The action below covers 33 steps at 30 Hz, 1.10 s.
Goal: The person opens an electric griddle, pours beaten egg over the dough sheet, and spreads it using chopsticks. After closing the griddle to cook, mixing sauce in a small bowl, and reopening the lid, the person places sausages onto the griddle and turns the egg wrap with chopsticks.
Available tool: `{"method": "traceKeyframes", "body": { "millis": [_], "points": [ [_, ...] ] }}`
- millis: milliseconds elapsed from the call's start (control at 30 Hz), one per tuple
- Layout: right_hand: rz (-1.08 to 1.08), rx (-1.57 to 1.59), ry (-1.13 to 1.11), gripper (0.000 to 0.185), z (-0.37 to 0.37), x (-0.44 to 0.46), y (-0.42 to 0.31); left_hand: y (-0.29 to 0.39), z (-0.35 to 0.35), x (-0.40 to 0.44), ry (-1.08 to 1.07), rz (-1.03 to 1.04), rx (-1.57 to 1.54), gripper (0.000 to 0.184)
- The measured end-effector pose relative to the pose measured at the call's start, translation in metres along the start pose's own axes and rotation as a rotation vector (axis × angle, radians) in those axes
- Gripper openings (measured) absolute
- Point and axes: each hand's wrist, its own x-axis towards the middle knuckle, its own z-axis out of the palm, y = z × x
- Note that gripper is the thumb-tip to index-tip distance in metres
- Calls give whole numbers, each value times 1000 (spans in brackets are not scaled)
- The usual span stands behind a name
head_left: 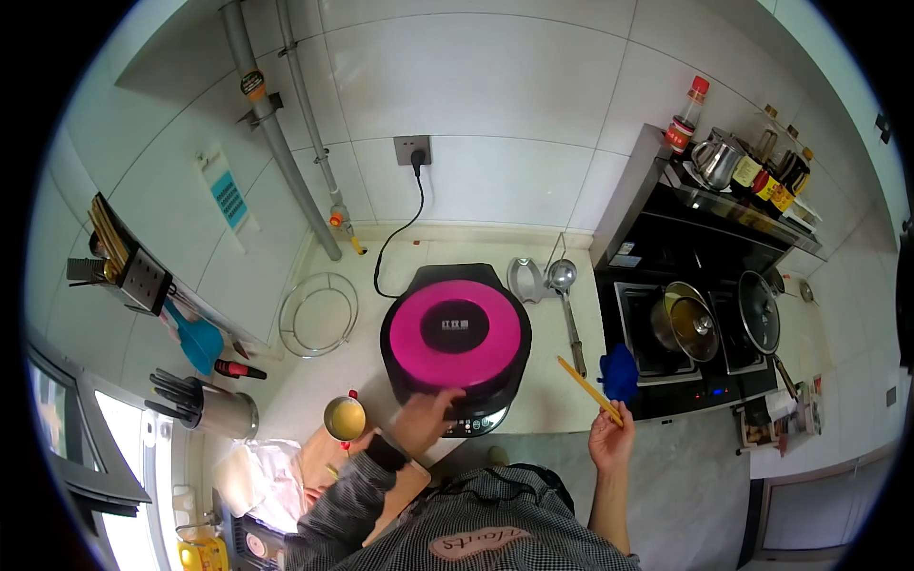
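From where I stand, the left hand (pixel 424 423) reaches over the front of the black electric griddle (pixel 452 276), mid-frame, its fingertips at the near edge of the pink lid (pixel 414 338); I can't tell whether they are clamped on anything. The lid is down, and the control panel (pixel 479 423) shows just beside the fingers. Over to the right of centre, the right hand (pixel 611 440) is closed round yellow chopsticks (pixel 583 383), their free ends angled toward the upper left. Just left of the griddle, a small pan of yellow liquid (pixel 345 419) sits near the cutting board (pixel 405 490), lower left of centre. A round wire rack (pixel 324 355) lies farther up and left on the pale surface (pixel 557 414). Right of the griddle rests a metal ladle (pixel 574 333), with a blue cloth (pixel 619 373) beyond it at the edge of the stove (pixel 666 404). A metal pot (pixel 684 333) stands on the stove, a glass lid (pixel 759 314) tilted beside it. At the upper right, bottles (pixel 687 119) line a shelf, and a black cord (pixel 383 255) runs up from the griddle to the wall socket (pixel 412 145).
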Motion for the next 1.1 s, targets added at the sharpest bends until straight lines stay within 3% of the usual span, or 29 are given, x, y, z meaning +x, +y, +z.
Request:
{"method": "traceKeyframes", "body": {
  "millis": [133,200,267,333,400,533,633,833,1000,1100],
  "points": [
    [-41,16,29,21,-1,-3,-3,22,-93,34,221,108,19,51],
    [-40,17,35,22,3,-7,-5,13,-123,65,380,279,48,43],
    [-42,20,38,22,2,-8,-7,15,-157,99,457,308,139,35],
    [-21,39,35,22,-3,-10,-11,11,-182,138,679,420,235,26],
    [-35,51,45,23,-6,-13,-12,22,-205,166,883,353,375,22],
    [-80,30,43,22,-10,-22,-14,-7,-231,244,1015,326,402,23],
    [-116,57,82,21,-16,-29,-15,-30,-252,290,979,295,448,26],
    [-170,88,146,23,-20,-41,-14,-83,-278,357,653,158,366,51],
    [-133,-55,41,26,-18,-40,-9,-113,-276,392,624,133,477,50],
    [-125,-195,41,29,3,-29,6,-102,-270,368,674,222,172,48]
  ]
}}
